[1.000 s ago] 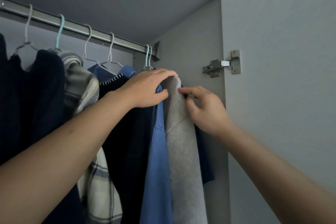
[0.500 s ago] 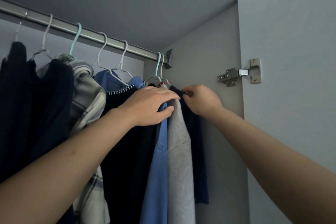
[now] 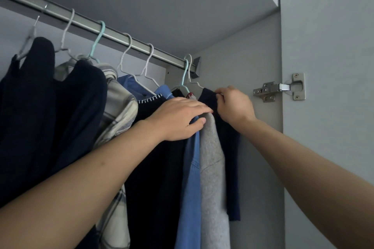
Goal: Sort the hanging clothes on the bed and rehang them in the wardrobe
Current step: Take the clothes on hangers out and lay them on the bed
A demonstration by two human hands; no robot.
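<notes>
Along the rail (image 3: 85, 24), dark tops, a plaid shirt (image 3: 119, 107) and a blue shirt (image 3: 191, 168) are hanging. The left hand (image 3: 178, 119) is lying nearly flat on the grey top (image 3: 212, 157), thumb tucked under its shoulder. Just right of it, the right hand (image 3: 234, 105) is pinching the navy top (image 3: 208, 97) at the shoulder, last before the wall; that garment is hanging straight down below the right hand, the nearer one.

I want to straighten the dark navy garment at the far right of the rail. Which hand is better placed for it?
Right. The right hand already pinches the navy garment at its shoulder, beside the wardrobe wall; the left hand rests on the grey sweater.
</notes>
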